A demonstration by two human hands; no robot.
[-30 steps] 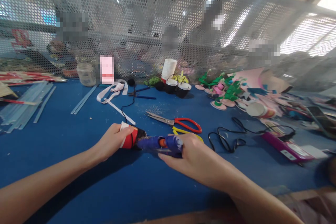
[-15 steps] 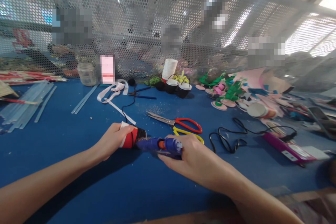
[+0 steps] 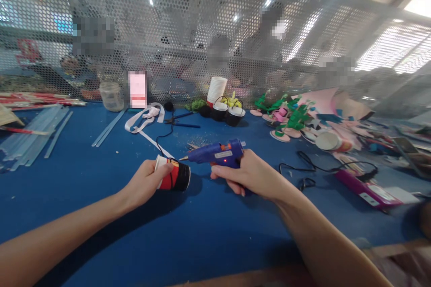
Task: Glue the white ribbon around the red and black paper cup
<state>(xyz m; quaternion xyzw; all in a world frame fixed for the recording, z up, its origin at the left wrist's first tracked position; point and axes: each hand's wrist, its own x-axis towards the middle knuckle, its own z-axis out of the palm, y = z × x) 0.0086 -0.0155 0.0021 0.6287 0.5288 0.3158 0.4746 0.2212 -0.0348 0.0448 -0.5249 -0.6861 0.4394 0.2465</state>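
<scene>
My left hand is closed round a small paper cup with a red and black band, held on its side just above the blue table. My right hand grips a blue hot glue gun, raised off the table, its nozzle pointing left toward the cup's open end with a small gap between them. A red light shows on the gun's side. The red-handled scissors are mostly hidden behind the gun.
Clear glue sticks lie far left. White ribbon, a stack of white cups and black-and-white cups sit at the back. Green and pink craft pieces are at right, with a black cable and a purple device. A perforated metal screen stands behind; people sit beyond it.
My right hand has lifted the glue gun up and back from the cup, turning it upright; the nozzle has come out of the cup's mouth. The cup has turned slightly in my left hand.
</scene>
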